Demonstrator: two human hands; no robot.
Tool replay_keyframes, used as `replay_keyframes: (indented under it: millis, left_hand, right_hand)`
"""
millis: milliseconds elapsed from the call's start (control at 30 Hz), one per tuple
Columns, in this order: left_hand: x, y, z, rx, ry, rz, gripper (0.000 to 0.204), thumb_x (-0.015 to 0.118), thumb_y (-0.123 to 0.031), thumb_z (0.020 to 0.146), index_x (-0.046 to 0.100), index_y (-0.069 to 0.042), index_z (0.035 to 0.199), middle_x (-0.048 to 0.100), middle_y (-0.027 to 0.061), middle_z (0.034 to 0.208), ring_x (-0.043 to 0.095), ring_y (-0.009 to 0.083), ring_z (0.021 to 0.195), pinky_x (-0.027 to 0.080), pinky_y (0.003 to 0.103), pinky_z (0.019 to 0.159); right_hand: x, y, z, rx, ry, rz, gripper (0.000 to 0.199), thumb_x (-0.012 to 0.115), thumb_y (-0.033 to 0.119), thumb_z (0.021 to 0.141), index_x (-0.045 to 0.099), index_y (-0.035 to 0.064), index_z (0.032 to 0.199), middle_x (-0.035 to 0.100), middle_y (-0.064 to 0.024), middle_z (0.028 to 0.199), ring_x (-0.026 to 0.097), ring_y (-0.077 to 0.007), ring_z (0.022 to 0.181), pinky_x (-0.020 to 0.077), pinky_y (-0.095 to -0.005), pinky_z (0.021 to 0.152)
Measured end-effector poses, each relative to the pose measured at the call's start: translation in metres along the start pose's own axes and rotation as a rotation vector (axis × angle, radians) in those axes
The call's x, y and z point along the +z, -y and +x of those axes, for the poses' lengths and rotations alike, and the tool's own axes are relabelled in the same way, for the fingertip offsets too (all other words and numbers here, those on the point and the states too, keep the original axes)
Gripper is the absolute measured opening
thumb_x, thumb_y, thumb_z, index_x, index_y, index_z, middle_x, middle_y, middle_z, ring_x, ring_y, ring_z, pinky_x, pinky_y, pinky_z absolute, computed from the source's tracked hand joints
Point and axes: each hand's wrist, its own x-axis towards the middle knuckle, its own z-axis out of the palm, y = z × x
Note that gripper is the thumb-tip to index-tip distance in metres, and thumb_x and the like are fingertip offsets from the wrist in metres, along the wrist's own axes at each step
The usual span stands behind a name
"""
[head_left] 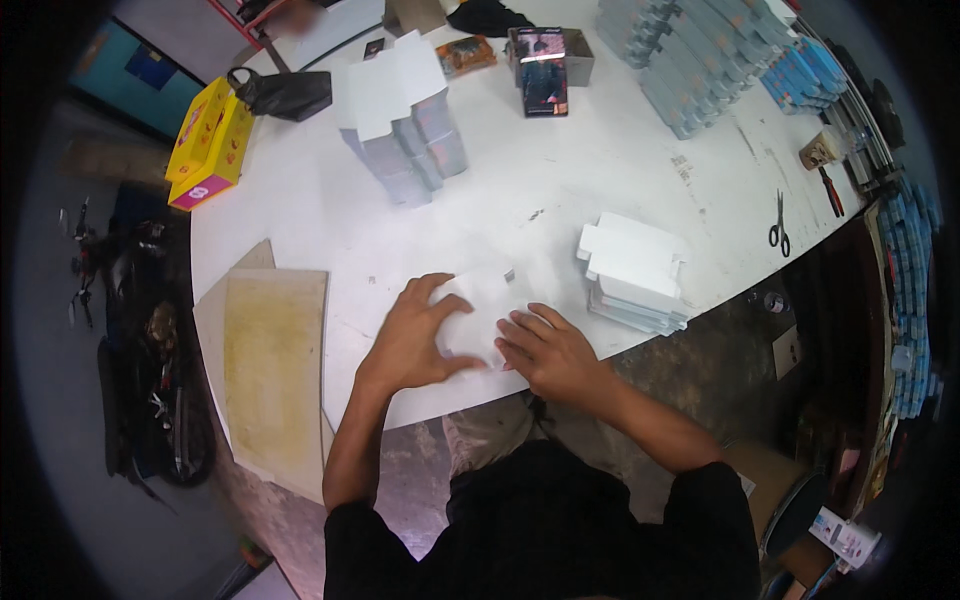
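A flat white carton blank (478, 305) lies on the white table (520, 190) near its front edge. My left hand (410, 335) rests on the blank's left side with fingers spread and thumb pressing on it. My right hand (545, 350) presses on the blank's lower right part with fingers bent. Just to the right sits a low stack of flat white blanks (632, 270).
Folded white and grey boxes (405, 110) stand stacked at the back left, blue-grey boxes (690, 50) at the back right. A yellow box (208, 140), a black bag (283, 92), a dark box (543, 70), scissors (779, 226) and a cardboard sheet (272, 370) also lie about.
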Motion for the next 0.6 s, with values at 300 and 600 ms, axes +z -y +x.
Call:
replay_keyframes:
  millis: [300, 600]
  left_hand:
    - [-0.019, 0.021, 0.014, -0.007, 0.230, -0.316, 0.095, 0.100, -0.047, 0.068, 0.057, -0.010, 0.144, 0.051, 0.0243, 0.145, 0.047, 0.0423, 0.137, 0.040, 0.056, 0.115]
    - [-0.004, 0.019, 0.017, -0.176, -0.119, 0.035, 0.133, 0.103, -0.047, 0.061, 0.031, -0.020, 0.170, 0.030, 0.0251, 0.169, 0.022, 0.0467, 0.159, 0.022, 0.061, 0.124]
  right_hand:
    - [-0.034, -0.023, 0.072, 0.341, 0.506, 0.264, 0.032, 0.089, 0.025, 0.078, 0.077, 0.0034, 0.099, 0.074, -0.0146, 0.105, 0.069, -0.0271, 0.100, 0.0509, -0.0433, 0.090]
    - [-0.013, -0.033, 0.092, 0.702, 0.170, -0.004, 0.068, 0.095, 0.047, 0.073, 0.066, 0.0040, 0.117, 0.064, -0.0168, 0.109, 0.059, -0.0346, 0.107, 0.0393, -0.0502, 0.089]
